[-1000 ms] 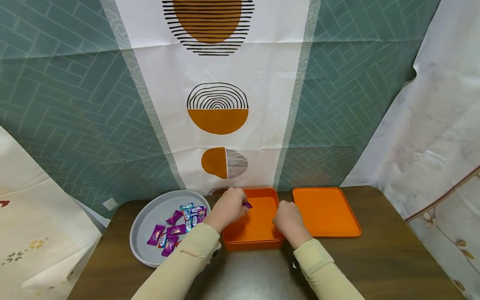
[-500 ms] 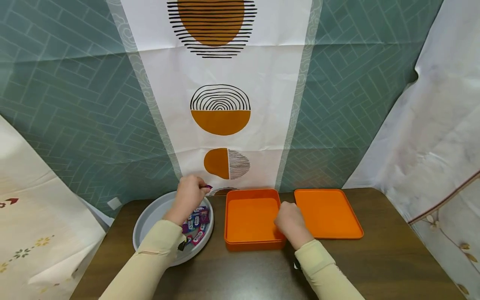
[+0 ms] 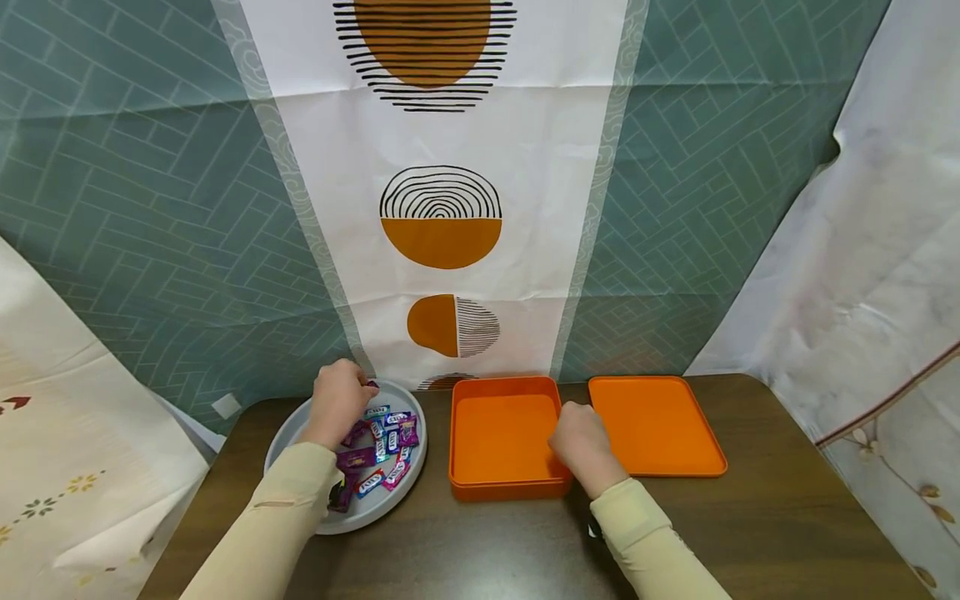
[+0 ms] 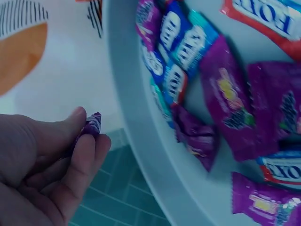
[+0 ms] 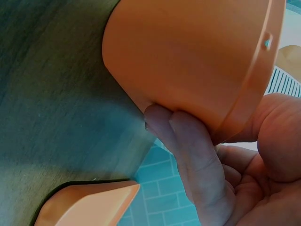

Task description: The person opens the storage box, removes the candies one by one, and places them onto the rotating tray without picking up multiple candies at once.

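In the left wrist view, my left hand (image 4: 56,165) pinches a small purple-wrapped candy (image 4: 91,125) between thumb and fingertips. The head view puts that left hand (image 3: 337,404) over the back left part of a round grey tray (image 3: 382,505). Several wrapped candies lie in the tray, among them a purple candy (image 4: 228,96) and a red-and-blue Fox's candy (image 4: 265,19). My right hand (image 3: 581,446) holds the right side of an orange box (image 3: 504,433). Seen from the right wrist, its fingers (image 5: 188,146) press the outer wall and the thumb lies at the rim.
A flat orange lid or tray (image 3: 656,427) lies right of the box. All of this stands on a dark wooden table (image 3: 480,550). A patterned cloth (image 3: 442,233) hangs right behind the table's back edge.
My left hand, holding a purple candy, has moved left from above the orange box to over the grey tray. The right hand stays at the box's side.
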Motion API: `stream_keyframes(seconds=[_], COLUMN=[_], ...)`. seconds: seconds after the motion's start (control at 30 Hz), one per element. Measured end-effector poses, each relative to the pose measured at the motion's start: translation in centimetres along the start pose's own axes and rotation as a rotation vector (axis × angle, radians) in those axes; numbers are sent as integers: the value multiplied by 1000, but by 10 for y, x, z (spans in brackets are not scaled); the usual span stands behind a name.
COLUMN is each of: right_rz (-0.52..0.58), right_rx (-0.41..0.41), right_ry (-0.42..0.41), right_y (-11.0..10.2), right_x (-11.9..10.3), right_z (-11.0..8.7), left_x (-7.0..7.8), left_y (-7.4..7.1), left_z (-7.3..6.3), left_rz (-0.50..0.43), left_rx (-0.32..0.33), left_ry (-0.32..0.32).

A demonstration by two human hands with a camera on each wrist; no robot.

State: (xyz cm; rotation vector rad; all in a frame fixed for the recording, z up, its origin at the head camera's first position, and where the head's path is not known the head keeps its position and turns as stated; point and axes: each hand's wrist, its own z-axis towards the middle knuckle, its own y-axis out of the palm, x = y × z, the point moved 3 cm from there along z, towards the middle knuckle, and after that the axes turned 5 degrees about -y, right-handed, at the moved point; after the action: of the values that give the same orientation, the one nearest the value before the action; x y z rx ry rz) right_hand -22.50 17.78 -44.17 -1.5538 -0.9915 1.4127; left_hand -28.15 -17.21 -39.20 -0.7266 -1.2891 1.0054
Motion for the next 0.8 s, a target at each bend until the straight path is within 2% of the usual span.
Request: stream_keyframes(seconds=[0.2, 0.3, 0.8], right_rz=[-6, -10, -1], right_rx=[2, -2, 3], right_ry=[4, 7, -1], right_y=[0, 1, 0], right_x=[0, 0, 1], right_z=[0, 0, 0], left_x=[-8, -9, -15], left_y=[4, 7, 13], left_z=[0, -1, 2], left_rz=[3, 13, 28], left_rx=[-83, -105, -83], left_ry=[-37, -48, -89])
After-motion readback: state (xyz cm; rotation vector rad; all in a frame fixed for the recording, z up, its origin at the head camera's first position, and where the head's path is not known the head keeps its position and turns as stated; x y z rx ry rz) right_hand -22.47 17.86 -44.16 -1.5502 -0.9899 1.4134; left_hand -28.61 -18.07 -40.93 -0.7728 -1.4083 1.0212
